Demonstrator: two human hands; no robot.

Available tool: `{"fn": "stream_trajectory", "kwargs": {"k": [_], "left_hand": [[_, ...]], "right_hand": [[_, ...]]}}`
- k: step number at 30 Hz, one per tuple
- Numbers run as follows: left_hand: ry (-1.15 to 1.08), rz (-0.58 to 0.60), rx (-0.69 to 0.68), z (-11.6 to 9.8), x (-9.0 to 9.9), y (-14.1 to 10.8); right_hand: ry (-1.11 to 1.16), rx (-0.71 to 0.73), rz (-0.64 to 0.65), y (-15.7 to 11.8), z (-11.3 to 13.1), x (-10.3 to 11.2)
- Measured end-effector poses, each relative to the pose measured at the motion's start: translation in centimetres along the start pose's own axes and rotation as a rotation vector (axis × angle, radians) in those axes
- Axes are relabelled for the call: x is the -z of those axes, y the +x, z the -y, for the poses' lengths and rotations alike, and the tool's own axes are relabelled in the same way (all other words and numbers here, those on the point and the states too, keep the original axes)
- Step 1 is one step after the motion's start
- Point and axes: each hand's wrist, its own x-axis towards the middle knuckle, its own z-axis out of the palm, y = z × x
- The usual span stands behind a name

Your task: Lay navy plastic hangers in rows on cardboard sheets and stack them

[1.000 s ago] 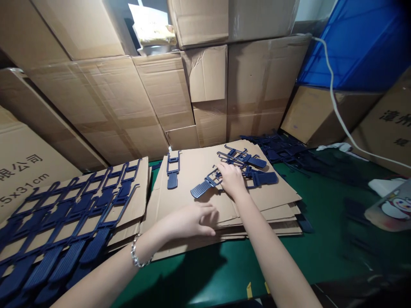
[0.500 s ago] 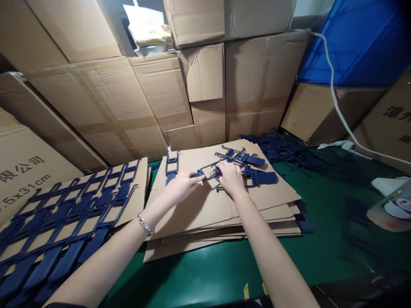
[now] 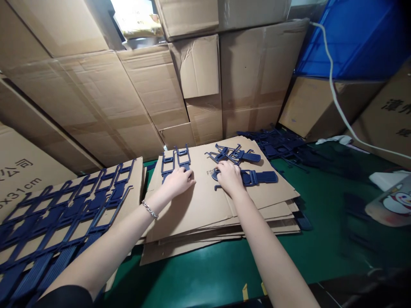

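Observation:
My left hand (image 3: pixel 179 182), below a chain bracelet, is closed on the lower part of a dark blue plastic frame (image 3: pixel 183 156) at the left of the cardboard stack (image 3: pixel 205 214). Another such frame (image 3: pixel 168 162) lies just left of it. My right hand (image 3: pixel 229 176) has its fingers bent over the left end of a dark blue part with a ribbed end (image 3: pixel 265 177). Its fingertips are partly hidden. Above it, more blue parts (image 3: pixel 250 156) lie crossed over each other on the cardboard.
Rows of blue frames (image 3: pixel 73 209) cover cardboard at the left. A pile of blue parts (image 3: pixel 279 143) lies at the back right. Cardboard boxes (image 3: pixel 257 77) wall the back. A cup (image 3: pixel 390 205) stands at the right on the green table (image 3: pixel 192 273).
My left hand has moved left and away from my right hand, and a blue frame now lies beside the one at the left. My right hand has stayed nearly in place.

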Motion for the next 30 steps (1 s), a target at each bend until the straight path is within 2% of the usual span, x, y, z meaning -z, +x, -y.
{"fn": "stream_trajectory", "kwargs": {"k": [4, 13, 20, 25, 30], "left_hand": [[0.037, -0.022, -0.070, -1.3, -0.8, -0.4], [0.041, -0.043, -0.194, -1.2, -2.2, -2.2], [0.024, -0.113, -0.163, -1.8, -2.1, -4.3], [0.029, -0.142, -0.136, -2.0, -2.1, -4.3], [0.024, -0.179, -0.130, -1.3, -2.4, -3.9]], "right_hand": [[-0.011, -0.009, 0.012, 0.0, 0.0, 0.2], [-0.032, -0.016, 0.030, -0.1, 0.2, 0.4], [-0.031, -0.017, 0.043, -0.1, 0.2, 0.4], [-0.027, -0.013, 0.045, -0.1, 0.2, 0.5], [0.000, -0.012, 0.025, -0.2, 0.2, 0.5]]}}
